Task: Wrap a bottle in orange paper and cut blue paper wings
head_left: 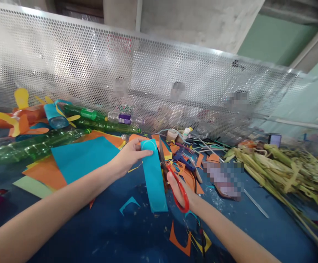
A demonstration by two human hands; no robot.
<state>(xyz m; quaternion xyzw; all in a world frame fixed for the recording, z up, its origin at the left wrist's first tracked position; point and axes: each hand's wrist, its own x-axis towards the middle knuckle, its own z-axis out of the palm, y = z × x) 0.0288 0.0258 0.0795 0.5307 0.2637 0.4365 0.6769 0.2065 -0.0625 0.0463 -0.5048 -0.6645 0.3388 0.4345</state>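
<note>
My left hand pinches the top of a long blue paper strip between thumb and fingers. The strip hangs down over the dark blue table, with a rounded outline faintly marked near its upper end. In my right hand are red-handled scissors, their blades pointing up along the strip's right edge. Whether the blades touch the paper I cannot tell. A curved blue paper scrap lies left of the strip. Below my right hand are an orange scrap and a yellow scrap.
Blue sheets and orange sheets lie at left beside green plastic bottles and paper-decorated bottles. A blue glue gun sits among scraps beyond my right hand. Dried husks cover the right side. A perforated metal screen stands behind.
</note>
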